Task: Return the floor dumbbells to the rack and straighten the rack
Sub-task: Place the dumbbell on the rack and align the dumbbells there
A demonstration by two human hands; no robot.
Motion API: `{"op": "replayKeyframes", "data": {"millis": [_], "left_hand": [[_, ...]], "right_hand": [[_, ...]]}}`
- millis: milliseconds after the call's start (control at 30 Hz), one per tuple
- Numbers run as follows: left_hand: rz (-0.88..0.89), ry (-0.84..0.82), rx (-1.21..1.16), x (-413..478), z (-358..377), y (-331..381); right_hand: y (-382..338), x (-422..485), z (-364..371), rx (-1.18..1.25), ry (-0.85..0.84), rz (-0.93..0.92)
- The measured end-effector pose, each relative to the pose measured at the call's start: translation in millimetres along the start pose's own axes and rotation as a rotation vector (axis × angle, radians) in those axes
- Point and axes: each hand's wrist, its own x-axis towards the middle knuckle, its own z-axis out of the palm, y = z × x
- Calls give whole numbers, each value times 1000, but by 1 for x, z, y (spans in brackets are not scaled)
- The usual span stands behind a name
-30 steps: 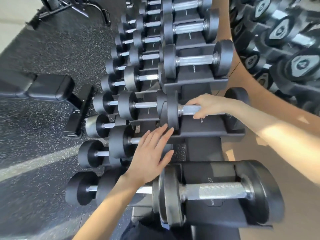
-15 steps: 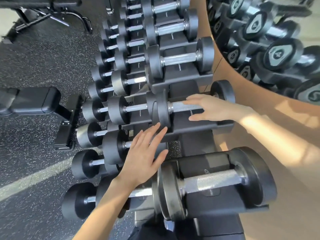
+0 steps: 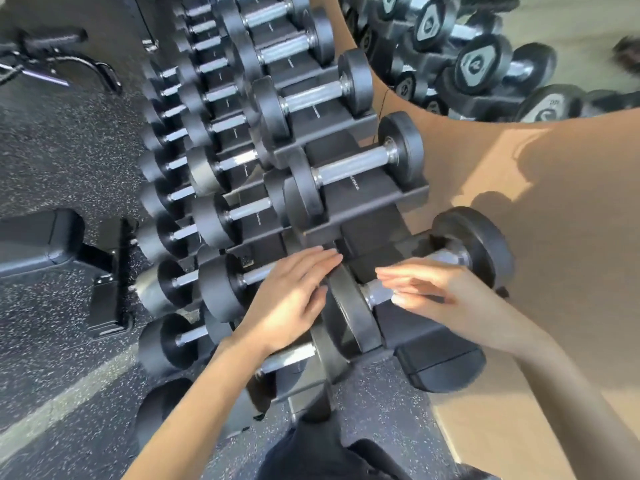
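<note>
A black three-tier rack (image 3: 367, 207) holds rows of black round-headed dumbbells with steel handles. The nearest top-tier dumbbell (image 3: 351, 318) lies across its cradle, slightly skewed. My right hand (image 3: 427, 289) hovers over its handle with the fingers stretched out, not wrapped around it. My left hand (image 3: 291, 301) lies flat against that dumbbell's near head, above a middle-tier dumbbell (image 3: 218, 289). The second top-tier dumbbell (image 3: 349, 169) rests in its cradle, untouched. No dumbbell on the floor is in view.
A black bench (image 3: 38, 242) stands on the speckled rubber floor (image 3: 62, 143) to the left. A tan wall (image 3: 540, 216) runs close along the rack's right side, with a mirror (image 3: 485, 64) above it showing reflected dumbbells. My dark trousers show at the bottom.
My right hand let go of the second top-tier dumbbell's handle and came back over the nearest dumbbell. My left hand shifted to that dumbbell's head. The view moved nearer and lower.
</note>
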Motion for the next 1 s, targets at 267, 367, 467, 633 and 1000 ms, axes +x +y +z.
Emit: {"op": "replayKeyframes", "data": {"millis": [267, 367, 467, 633, 1000], "left_hand": [[-26, 0, 144, -68, -19, 31], [-19, -80, 225, -101, -27, 37], [5, -83, 309, -126, -37, 34], [40, -90, 344, -150, -43, 19], [313, -361, 449, -194, -88, -106]], "right_hand": [[22, -70, 79, 2, 368, 35], [20, -90, 110, -265, 435, 56], [14, -103, 142, -474, 482, 42], [-1, -115, 193, -664, 519, 200], [-62, -79, 337, -713, 721, 622]]}}
